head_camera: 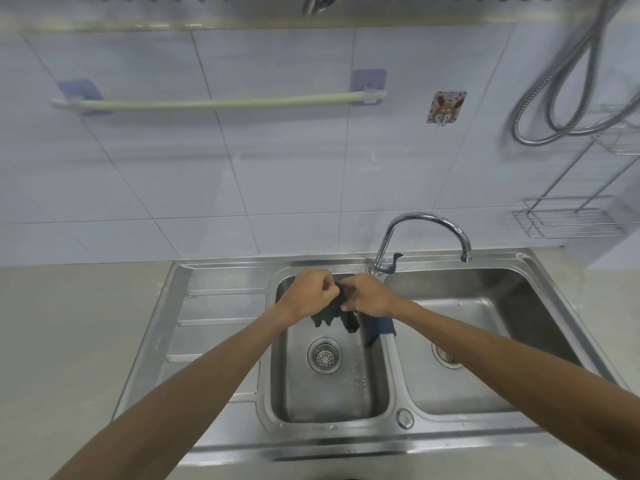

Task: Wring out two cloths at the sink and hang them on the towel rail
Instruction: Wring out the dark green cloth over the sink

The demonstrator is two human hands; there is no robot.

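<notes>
Over the far end of the left basin, my left hand (309, 292) and my right hand (369, 295) both grip a dark cloth (341, 315), bunched between them with its ends hanging down. A second cloth, dark blue (377, 328), is draped over the divider between the two basins, just under my right wrist. The pale towel rail (221, 102) runs across the tiled wall above on two blue mounts, with nothing on it.
The steel double sink (221, 344) has a ribbed draining board at left and a drain (325, 356) in the left basin. A curved tap (427, 233) stands behind the divider. A wire rack (568, 220) and a shower hose (568, 98) hang at right. A rabbit hook (445, 107) is beside the rail.
</notes>
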